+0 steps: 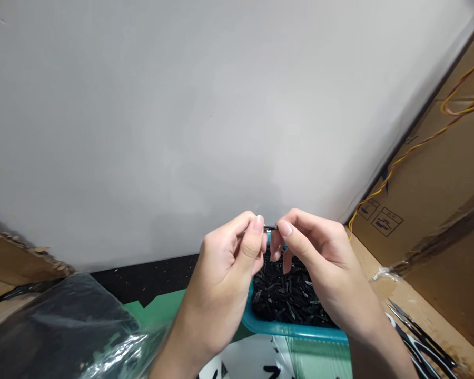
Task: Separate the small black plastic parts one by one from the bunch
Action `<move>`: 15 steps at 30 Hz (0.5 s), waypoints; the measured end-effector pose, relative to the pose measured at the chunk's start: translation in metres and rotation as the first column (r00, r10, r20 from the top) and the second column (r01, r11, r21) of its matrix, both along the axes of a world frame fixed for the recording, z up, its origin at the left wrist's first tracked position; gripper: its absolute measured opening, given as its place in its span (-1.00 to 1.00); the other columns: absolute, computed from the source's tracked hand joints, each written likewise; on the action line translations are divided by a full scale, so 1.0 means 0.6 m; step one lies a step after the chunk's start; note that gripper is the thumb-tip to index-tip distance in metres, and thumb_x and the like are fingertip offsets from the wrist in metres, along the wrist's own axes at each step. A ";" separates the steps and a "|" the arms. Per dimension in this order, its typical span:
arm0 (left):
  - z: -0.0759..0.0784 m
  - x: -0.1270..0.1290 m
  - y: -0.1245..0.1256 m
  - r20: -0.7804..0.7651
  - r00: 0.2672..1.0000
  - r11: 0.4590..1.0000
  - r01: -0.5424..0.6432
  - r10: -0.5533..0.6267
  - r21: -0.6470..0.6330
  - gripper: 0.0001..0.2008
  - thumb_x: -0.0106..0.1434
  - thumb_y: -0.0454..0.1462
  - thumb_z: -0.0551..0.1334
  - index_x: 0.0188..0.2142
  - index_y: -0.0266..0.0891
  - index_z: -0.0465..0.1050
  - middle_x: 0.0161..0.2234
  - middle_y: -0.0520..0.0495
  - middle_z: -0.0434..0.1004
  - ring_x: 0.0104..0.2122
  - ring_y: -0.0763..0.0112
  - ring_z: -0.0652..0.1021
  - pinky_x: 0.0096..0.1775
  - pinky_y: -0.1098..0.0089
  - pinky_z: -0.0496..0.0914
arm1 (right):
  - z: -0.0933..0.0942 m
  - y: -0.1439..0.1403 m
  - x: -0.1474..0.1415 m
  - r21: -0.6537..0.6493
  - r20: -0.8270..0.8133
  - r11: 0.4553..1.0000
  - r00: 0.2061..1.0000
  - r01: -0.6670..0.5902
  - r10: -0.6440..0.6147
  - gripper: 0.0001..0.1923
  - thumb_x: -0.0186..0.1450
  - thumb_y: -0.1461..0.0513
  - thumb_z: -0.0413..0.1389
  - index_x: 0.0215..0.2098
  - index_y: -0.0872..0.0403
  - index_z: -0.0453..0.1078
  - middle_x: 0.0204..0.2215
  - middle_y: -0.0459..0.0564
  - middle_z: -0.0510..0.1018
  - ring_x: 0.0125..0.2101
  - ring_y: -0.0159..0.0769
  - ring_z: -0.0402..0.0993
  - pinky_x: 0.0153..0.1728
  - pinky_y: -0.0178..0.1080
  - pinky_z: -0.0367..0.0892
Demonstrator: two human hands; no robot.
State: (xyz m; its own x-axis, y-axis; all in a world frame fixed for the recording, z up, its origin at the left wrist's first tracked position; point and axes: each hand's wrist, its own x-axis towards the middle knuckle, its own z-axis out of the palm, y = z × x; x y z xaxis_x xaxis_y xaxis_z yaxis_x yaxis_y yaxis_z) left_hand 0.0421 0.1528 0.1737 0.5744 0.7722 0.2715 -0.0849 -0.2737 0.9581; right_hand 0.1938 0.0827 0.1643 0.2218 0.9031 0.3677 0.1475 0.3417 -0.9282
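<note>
A small, thin black piece [270, 228] spans the gap between my two hands, and its exact kind is too small to make out. My left hand [231, 263] pinches one end between thumb and forefinger. The other end is pinched by the thumb and forefinger of my right hand [319, 258], whose remaining fingers curl loosely below. Beneath the hands stands a teal plastic tub [296, 330], holding many small black pieces [288, 295]. My right hand and forearm cover part of the tub.
A pale grey panel [205, 116] rises behind. Clear plastic bags [63, 331] lie at left on a green mat [164, 308]. White sheet [256, 355] with loose black bits lies in front. Scissors [422, 350] and tweezers [411, 321] lie right, beside cardboard [430, 210] and twisted wire [406, 152].
</note>
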 end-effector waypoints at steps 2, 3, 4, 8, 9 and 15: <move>0.000 0.000 0.000 -0.008 1.000 1.000 -0.003 0.003 -0.012 -0.47 0.65 0.04 0.19 -0.41 -0.18 0.26 -0.48 0.16 0.10 -0.53 0.53 0.10 -0.53 0.45 0.05 | 0.000 0.000 0.001 -0.006 -0.003 1.000 1.000 -0.002 0.002 -0.54 0.64 -0.04 0.12 -0.36 0.01 0.42 -0.38 -0.12 0.55 -0.40 -0.35 0.41 -0.36 -0.23 0.35; 0.000 -0.001 0.000 -0.015 1.000 1.000 -0.006 0.006 -0.017 -0.47 0.64 0.05 0.19 -0.41 -0.18 0.26 -0.48 0.16 0.11 -0.53 0.53 0.10 -0.53 0.45 0.05 | -0.001 0.000 0.002 -0.008 0.000 1.000 1.000 -0.005 0.005 -0.54 0.65 -0.03 0.11 -0.36 0.02 0.42 -0.38 -0.11 0.56 -0.40 -0.35 0.41 -0.36 -0.23 0.34; 0.001 -0.001 0.000 -0.023 1.000 1.000 -0.008 0.008 -0.020 -0.47 0.64 0.05 0.19 -0.42 -0.18 0.26 -0.48 0.15 0.13 -0.53 0.53 0.10 -0.53 0.45 0.05 | -0.001 0.000 0.002 -0.010 0.006 1.000 1.000 -0.006 0.006 -0.54 0.65 -0.03 0.11 -0.36 0.02 0.43 -0.38 -0.11 0.55 -0.40 -0.34 0.41 -0.36 -0.22 0.34; 0.001 -0.003 -0.001 -0.056 0.998 0.999 -0.017 0.015 -0.032 -0.46 0.62 0.09 0.19 -0.41 -0.18 0.29 -0.50 0.14 0.16 -0.53 0.51 0.12 -0.51 0.46 0.08 | -0.004 0.002 0.003 -0.004 0.039 1.000 0.999 0.014 -0.014 -0.51 0.64 -0.03 0.09 -0.39 0.02 0.43 -0.45 -0.13 0.48 -0.42 -0.34 0.37 -0.36 -0.21 0.31; 0.000 -0.003 -0.002 -0.063 0.998 0.999 -0.024 0.022 -0.033 -0.48 0.62 0.10 0.19 -0.39 -0.16 0.31 -0.52 0.15 0.15 -0.53 0.51 0.13 -0.50 0.46 0.10 | -0.005 0.003 0.003 -0.004 0.058 0.999 0.997 0.048 -0.047 -0.50 0.64 -0.02 0.08 -0.42 0.01 0.41 -0.48 -0.14 0.45 -0.43 -0.34 0.36 -0.37 -0.21 0.29; -0.002 -0.004 0.002 -0.048 0.996 0.987 -0.082 0.076 -0.137 -0.53 0.59 0.25 -0.04 0.02 0.02 0.36 -0.62 0.21 0.18 -0.61 0.46 0.10 -0.57 0.53 -0.04 | -0.015 0.015 0.011 -0.036 0.491 0.840 0.742 0.541 -0.457 -0.54 0.52 0.04 0.20 -0.51 -0.01 0.30 -0.62 -0.20 0.34 -0.57 -0.36 0.15 -0.47 -0.17 0.05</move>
